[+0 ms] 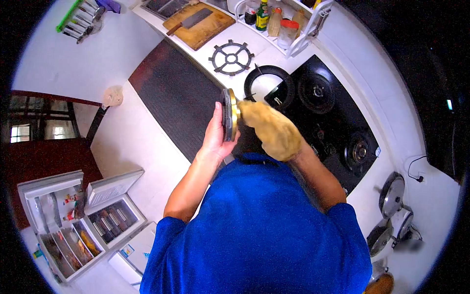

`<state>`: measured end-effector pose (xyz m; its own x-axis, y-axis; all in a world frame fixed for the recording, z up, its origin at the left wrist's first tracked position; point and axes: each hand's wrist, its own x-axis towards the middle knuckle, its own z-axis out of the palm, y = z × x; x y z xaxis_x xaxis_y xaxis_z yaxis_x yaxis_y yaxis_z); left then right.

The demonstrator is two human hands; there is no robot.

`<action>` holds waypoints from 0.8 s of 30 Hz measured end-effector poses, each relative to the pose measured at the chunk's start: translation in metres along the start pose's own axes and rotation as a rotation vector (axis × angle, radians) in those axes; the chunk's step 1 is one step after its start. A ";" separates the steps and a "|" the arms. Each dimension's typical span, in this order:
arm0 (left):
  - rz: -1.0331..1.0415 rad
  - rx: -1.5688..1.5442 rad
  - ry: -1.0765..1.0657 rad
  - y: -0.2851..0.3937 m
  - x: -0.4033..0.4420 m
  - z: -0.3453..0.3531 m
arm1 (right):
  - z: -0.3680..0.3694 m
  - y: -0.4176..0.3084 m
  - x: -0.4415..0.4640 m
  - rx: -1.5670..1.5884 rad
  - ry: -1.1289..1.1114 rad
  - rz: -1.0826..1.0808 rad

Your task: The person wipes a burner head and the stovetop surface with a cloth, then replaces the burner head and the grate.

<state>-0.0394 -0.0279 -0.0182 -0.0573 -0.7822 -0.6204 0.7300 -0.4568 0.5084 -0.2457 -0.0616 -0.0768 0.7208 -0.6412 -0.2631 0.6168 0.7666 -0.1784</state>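
Observation:
My left hand [215,135] grips a round gas burner head [228,115], black on one side and brass-coloured on the other, held on edge. A yellowish-brown cloth [271,128] covers most of my right hand [295,153], with its far end against or very near the brass side. The fingers inside the cloth are hidden. Below and to the right lies the black gas hob [338,132], where one burner [317,92] and another burner [360,152] show. A black ring [250,78] rests at the hob's left edge, and a spoked pan support [231,58] lies on the white counter.
A cleaver [196,18] lies on a wooden cutting board [223,20] at the back. Beside it a white rack [293,49] holds several bottles. A fridge [78,245] stands open at lower left. Pan lids [392,195] hang on the right wall.

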 end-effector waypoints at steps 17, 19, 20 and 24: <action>0.676 0.154 0.036 -0.006 -0.010 0.023 | 0.091 0.062 0.016 -1.163 0.094 -1.075; 0.845 0.259 0.036 0.004 -0.020 0.034 | 0.103 0.055 0.014 -0.995 0.118 -0.971; 0.861 0.320 0.017 0.008 -0.025 0.034 | 0.110 0.051 0.012 -0.989 0.125 -0.976; 1.028 0.472 0.091 0.008 -0.029 0.043 | 0.133 0.030 0.003 -0.598 0.027 -0.678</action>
<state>-0.0608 -0.0273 0.0296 0.4849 -0.8536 0.1902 0.0711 0.2552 0.9643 -0.1832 -0.0453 0.0430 0.2501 -0.9665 0.0572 0.6340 0.1188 -0.7642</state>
